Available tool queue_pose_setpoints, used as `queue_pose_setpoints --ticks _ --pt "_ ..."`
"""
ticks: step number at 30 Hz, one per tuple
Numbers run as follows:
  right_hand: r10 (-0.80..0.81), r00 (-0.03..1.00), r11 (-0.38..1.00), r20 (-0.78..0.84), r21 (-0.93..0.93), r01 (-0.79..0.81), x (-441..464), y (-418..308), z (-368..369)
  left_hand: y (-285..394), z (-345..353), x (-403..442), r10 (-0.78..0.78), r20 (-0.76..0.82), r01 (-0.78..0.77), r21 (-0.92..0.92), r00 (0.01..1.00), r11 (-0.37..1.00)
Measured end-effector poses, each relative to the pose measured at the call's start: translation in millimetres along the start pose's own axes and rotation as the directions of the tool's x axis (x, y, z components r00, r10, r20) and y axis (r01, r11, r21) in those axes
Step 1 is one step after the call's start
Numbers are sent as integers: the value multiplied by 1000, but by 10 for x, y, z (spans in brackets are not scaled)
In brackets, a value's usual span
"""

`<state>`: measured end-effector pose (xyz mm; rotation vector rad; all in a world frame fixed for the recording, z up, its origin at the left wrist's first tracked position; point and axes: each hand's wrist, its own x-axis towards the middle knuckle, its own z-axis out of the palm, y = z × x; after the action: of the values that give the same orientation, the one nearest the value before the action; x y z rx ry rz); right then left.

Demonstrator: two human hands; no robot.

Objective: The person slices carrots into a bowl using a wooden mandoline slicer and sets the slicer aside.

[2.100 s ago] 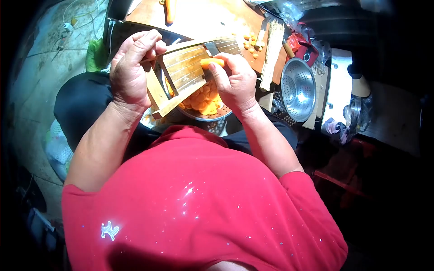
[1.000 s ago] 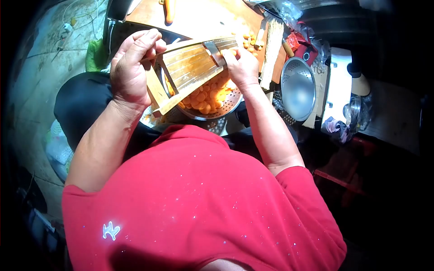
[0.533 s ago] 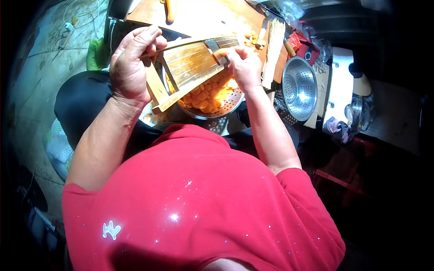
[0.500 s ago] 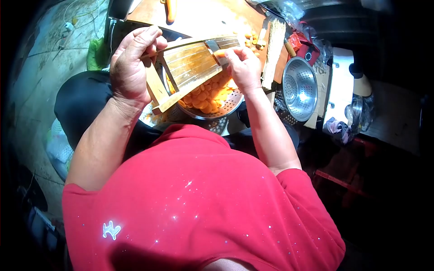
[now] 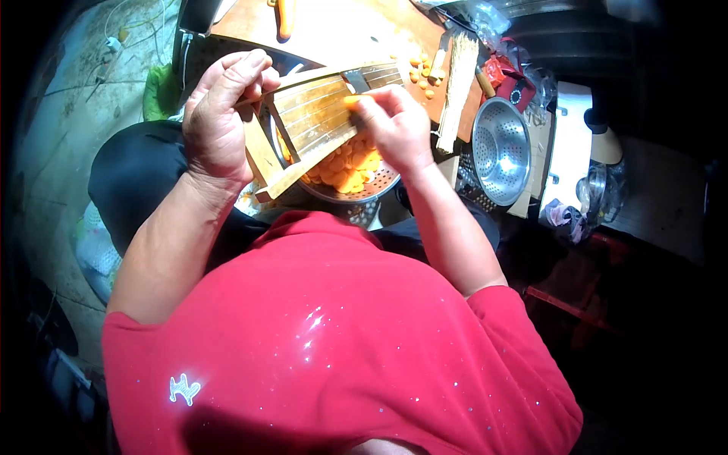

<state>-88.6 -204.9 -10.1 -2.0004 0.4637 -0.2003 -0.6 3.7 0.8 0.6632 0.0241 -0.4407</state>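
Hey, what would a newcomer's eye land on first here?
Probably the bright red shirt, filling the lower middle. Above it, the left hand is at the left end of a wooden slicer, the right hand holds an orange piece against it, and orange slices heap below. To the right, a perforated metal bowl gleams.

A grey concrete floor [image 5: 61, 167] is seen at the left, marked by stains and crossed by thin dark lines. The far side is taken up by a brown tabletop [image 5: 246, 30], washed nearly white around its middle by strong light. At the far right, a dark, ridged surface [image 5: 591, 57] is only faintly lit. Nearer on the right, a red bar [image 5: 565, 304] is half lost in shadow, and the outermost edges are swallowed by darkness.
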Motion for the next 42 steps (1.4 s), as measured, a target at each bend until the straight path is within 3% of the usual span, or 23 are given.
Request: queue_pose_setpoints --ticks 1,3,5,7,9,13,17,19,22,25,28,33,35,40,42 --pt "-15 1000 998 10 60 14 -103 -170 69 3 2 -5 1 2 -1 2 1000 1000" --pt "-92 991 982 -94 -171 75 8 63 40 -8 13 -7 4 14 -4 6 1000 1000" --pt "133 985 989 -113 -53 -140 302 412 -112 -10 -7 -4 -5 12 5 -11 1000 1000" --pt "175 967 973 -185 -118 -198 428 537 -200 -10 -18 -8 -7 13 7 -9 1000 1000" --pt "230 967 969 -111 -66 -238 338 342 -170 -14 -17 3 -2 11 2 -19 1000 1000" --pt "-49 999 993 23 -109 51 -52 -63 44 -5 -21 -4 -2 -3 2 2 1000 1000" --pt "178 965 969 -191 -135 -206 357 366 -86 -5 -4 -5 1 23 -1 -9 1000 1000" --pt "173 973 974 -153 -124 -192 361 463 -135 11 -10 7 6 18 -5 -6 1000 1000" --pt "52 998 995 -27 -88 -54 40 -13 18 -3 1 10 1 12 -1 -18 1000 1000" --pt "-1 996 984 -86 -177 -14 10 3 51 -10 0 -15 -3 9 3 -10 1000 1000" --pt "140 975 922 -171 -336 -191 285 307 -128 -13 3 -5 5 14 -4 -6 1000 1000" --pt "99 980 901 -175 -403 -163 312 351 -148 20 22 22 -14 -14 14 18 1000 1000" --pt "253 959 962 -130 -76 -264 273 305 -161 16 28 27 -17 -32 18 18 999 1000" --pt "264 953 952 -148 -119 -282 281 355 -203 23 17 37 -16 -23 16 15 1000 1000" --pt "334 925 935 -179 187 -301 291 394 -173 23 19 38 -11 -14 11 22 1000 1000"
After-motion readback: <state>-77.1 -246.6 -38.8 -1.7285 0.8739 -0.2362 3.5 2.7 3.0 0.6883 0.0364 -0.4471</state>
